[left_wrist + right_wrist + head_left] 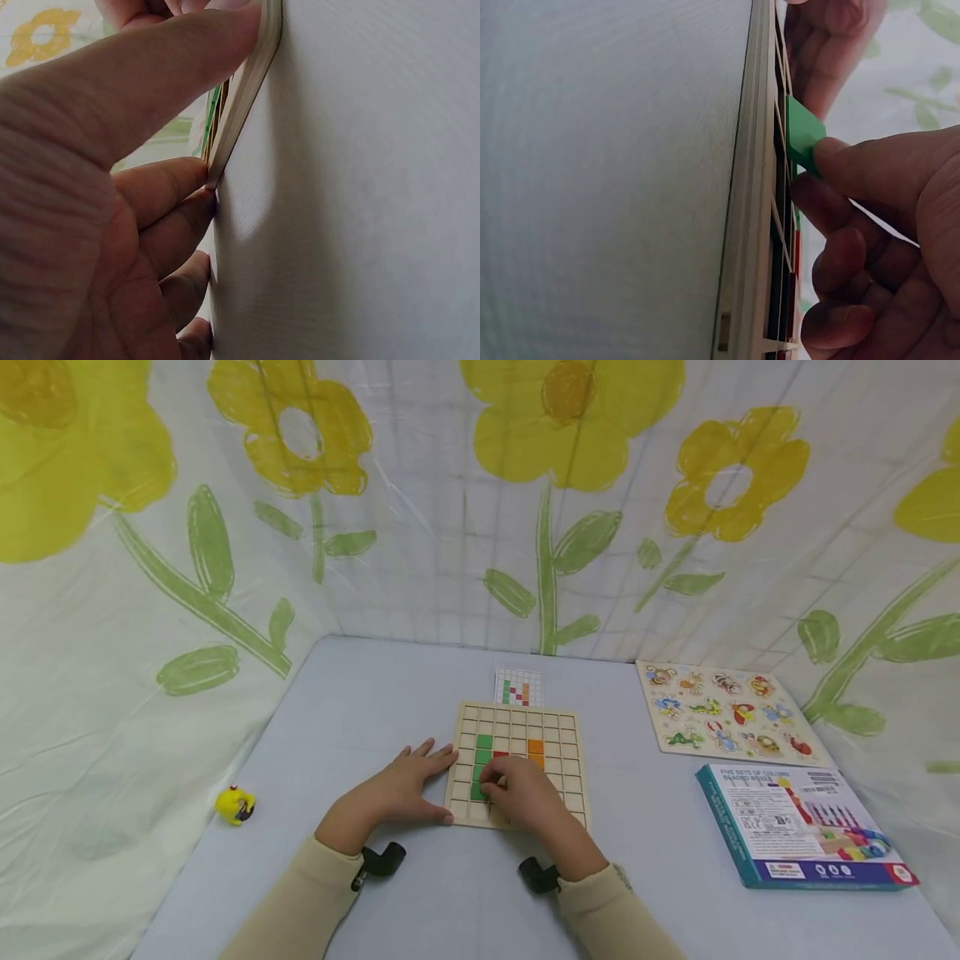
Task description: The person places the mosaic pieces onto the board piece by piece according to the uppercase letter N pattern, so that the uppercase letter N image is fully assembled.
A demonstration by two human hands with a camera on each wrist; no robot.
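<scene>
A wooden grid board (pixel 562 721) lies at the middle of the table. A column of green tiles (pixel 483 742) fills some of its left cells, with a red tile (pixel 501 754) and orange tiles (pixel 536 747) farther right. My left hand (pixel 401 785) rests on the table, fingers spread, its thumb and fingertips at the board's left edge. Over the lower left cells, my right hand (pixel 528 789) pinches a square green tile (pixel 805 133) between thumb and index finger; the tile stands tilted against the grid. Part of the board is hidden under this hand.
Behind the board lies a pattern card (pixel 533 677) with coloured squares. An insect puzzle board (pixel 731 710) is at the back right, with a flat toy box (pixel 806 827) in front of it. Near the left table edge sits a small yellow toy (pixel 235 806).
</scene>
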